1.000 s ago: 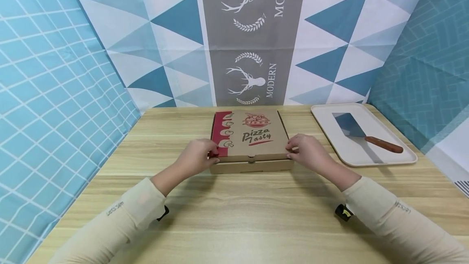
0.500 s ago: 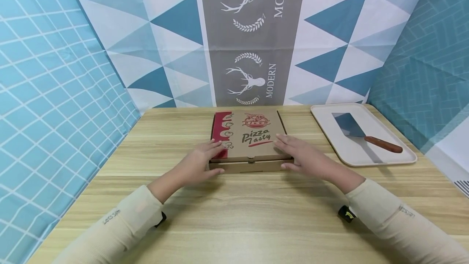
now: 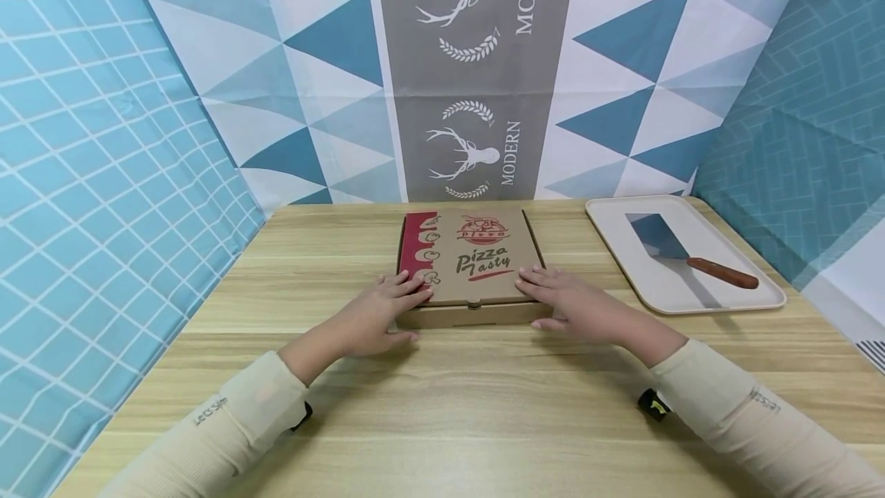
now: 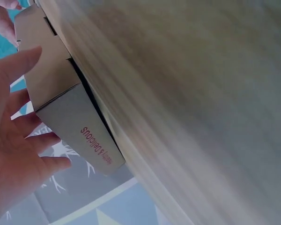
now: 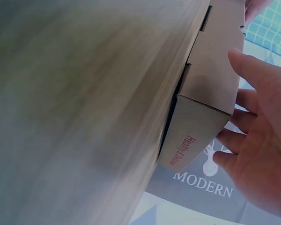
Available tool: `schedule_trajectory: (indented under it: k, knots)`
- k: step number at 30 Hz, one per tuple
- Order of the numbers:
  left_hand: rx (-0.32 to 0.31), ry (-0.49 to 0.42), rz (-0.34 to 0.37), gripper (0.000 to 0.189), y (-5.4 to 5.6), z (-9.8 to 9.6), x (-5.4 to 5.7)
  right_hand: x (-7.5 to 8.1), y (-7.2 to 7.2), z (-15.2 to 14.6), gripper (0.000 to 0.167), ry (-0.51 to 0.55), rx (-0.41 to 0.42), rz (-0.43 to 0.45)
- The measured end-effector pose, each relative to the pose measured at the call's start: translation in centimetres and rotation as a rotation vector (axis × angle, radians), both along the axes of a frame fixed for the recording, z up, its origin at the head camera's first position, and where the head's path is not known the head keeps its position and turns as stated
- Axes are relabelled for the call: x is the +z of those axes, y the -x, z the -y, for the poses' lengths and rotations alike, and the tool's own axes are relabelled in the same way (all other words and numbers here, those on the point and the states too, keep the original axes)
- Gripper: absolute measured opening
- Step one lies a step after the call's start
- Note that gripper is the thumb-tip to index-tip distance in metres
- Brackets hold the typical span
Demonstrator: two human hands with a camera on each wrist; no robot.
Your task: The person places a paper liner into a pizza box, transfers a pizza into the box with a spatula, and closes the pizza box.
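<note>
A closed cardboard pizza box [image 3: 477, 267] with a red strip and "Pizza Tasty" print lies on the wooden table. My left hand [image 3: 379, 317] rests its straight fingers on the lid's front left corner, thumb held apart below the front edge. On the front right corner, my right hand [image 3: 570, 302] lays its fingers flat in the same way. Both wrist views show the thumbs in front of the box's front wall [image 4: 49, 77] and the other fingers over the lid side. Printed red lettering marks the side wall [image 5: 192, 136].
To the right stands a cream tray [image 3: 664, 302] bearing a spatula [image 3: 660, 237] with a wooden handle [image 3: 726, 273]. A patterned backdrop [image 3: 477, 60] rises behind the table [image 3: 470, 406], and a blue tiled sheet [image 3: 104, 175] borders its left side.
Both hands have let go of the lid's front corners, straightened their fingers and laid them on top of the lid. The box and tray have stayed in place.
</note>
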State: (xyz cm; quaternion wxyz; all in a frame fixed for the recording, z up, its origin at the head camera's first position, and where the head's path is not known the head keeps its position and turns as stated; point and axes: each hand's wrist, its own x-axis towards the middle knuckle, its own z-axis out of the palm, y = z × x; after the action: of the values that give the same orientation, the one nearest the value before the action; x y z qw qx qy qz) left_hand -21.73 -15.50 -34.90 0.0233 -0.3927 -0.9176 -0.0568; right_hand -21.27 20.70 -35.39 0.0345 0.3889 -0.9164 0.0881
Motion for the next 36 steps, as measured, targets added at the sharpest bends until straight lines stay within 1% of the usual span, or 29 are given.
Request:
schedule_trajectory:
  k: [4, 6, 9, 12, 13, 16, 21, 25, 30, 36]
  knots:
    - [-0.018, -0.003, -0.024, 0.064, 0.2, -0.1, -0.1, 0.0, 0.1, 0.0, 0.068, -0.013, 0.007, 0.01]
    - [-0.034, -0.017, -0.047, 0.058, 0.3, -0.2, -0.1, 0.0, 0.3, 0.1, 0.064, -0.01, 0.021, -0.008]
    - [-0.073, -0.048, -0.089, 0.05, 0.5, -0.3, 0.0, 0.1, 0.6, 0.2, 0.056, 0.021, 0.041, -0.048]
    - [-0.1, -0.076, -0.109, 0.047, 0.8, -0.5, 0.1, 0.2, 0.9, 0.4, 0.049, 0.055, 0.058, -0.084]
    - [-0.102, -0.083, -0.105, 0.047, 0.9, -0.5, 0.2, 0.2, 1.0, 0.4, 0.048, 0.06, 0.062, -0.093]
    - [-0.097, -0.101, -0.099, 0.046, 1.4, -0.8, 0.1, 0.4, 1.3, 0.5, 0.047, 0.061, 0.058, -0.093]
    - [-0.078, -0.114, -0.101, 0.045, 2.6, -1.3, 0.1, 0.7, 2.2, 0.8, 0.046, 0.039, 0.012, -0.056]
    - [-0.054, -0.098, -0.084, 0.044, 3.8, -1.9, 0.4, 1.1, 3.1, 1.1, 0.045, 0.016, -0.033, -0.019]
    - [-0.037, -0.072, -0.07, 0.044, 5.2, -2.7, 0.7, 1.4, 4.1, 1.2, 0.043, 0.013, -0.081, 0.031]
    - [-0.025, -0.062, -0.075, 0.045, 6.3, -3.4, 1.0, 1.7, 5.1, 1.2, 0.042, 0.022, -0.119, 0.044]
